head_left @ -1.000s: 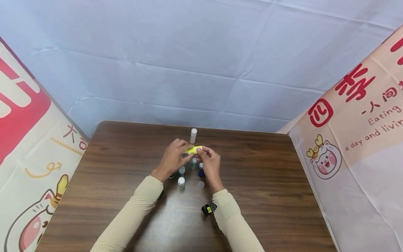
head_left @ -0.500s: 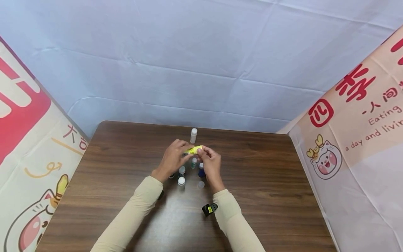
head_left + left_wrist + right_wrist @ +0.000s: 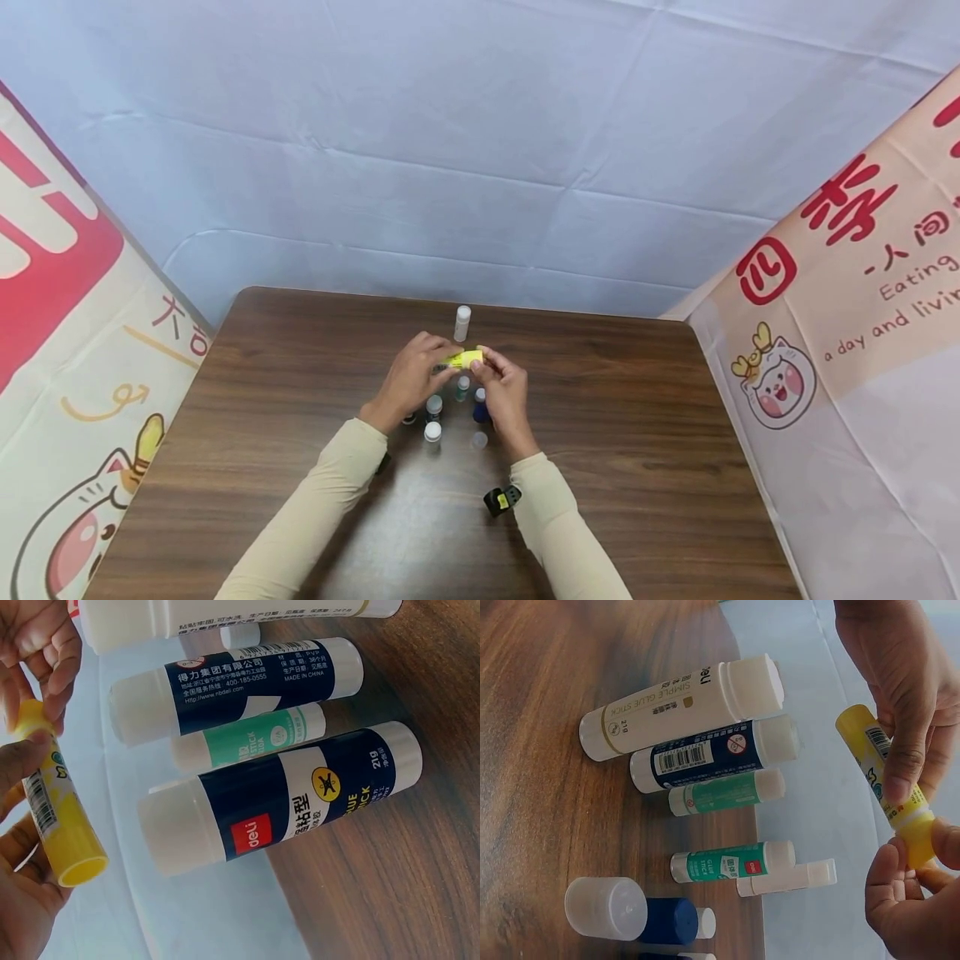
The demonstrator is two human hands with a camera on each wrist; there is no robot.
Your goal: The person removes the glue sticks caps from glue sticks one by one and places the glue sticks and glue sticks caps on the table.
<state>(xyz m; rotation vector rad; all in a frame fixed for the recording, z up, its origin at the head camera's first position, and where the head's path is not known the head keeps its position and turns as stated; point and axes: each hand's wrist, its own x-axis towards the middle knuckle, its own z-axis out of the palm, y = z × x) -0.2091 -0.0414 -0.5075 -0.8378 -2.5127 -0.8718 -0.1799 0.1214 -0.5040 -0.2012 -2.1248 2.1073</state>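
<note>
Both hands hold a yellow glue stick (image 3: 461, 359) level above a cluster of standing glue sticks. My left hand (image 3: 437, 367) grips its labelled body (image 3: 56, 817). My right hand (image 3: 481, 363) pinches the yellow cap end (image 3: 919, 832) between thumb and fingers. Below stand a dark blue stick (image 3: 277, 799), a green stick (image 3: 247, 739) and a second dark blue one (image 3: 232, 682). The right wrist view adds a tall white stick (image 3: 682, 709), another green stick (image 3: 731, 862) and an uncapped blue stick (image 3: 667, 919).
All of it stands on a brown wooden table (image 3: 637, 417). A lone white stick (image 3: 461, 322) stands behind the hands. A loose clear cap (image 3: 604, 907) stands near the blue stick. Cloth walls enclose the table's back and sides.
Both hands stay almost in place on the yellow stick. My right fingers have shifted slightly on its cap end.
</note>
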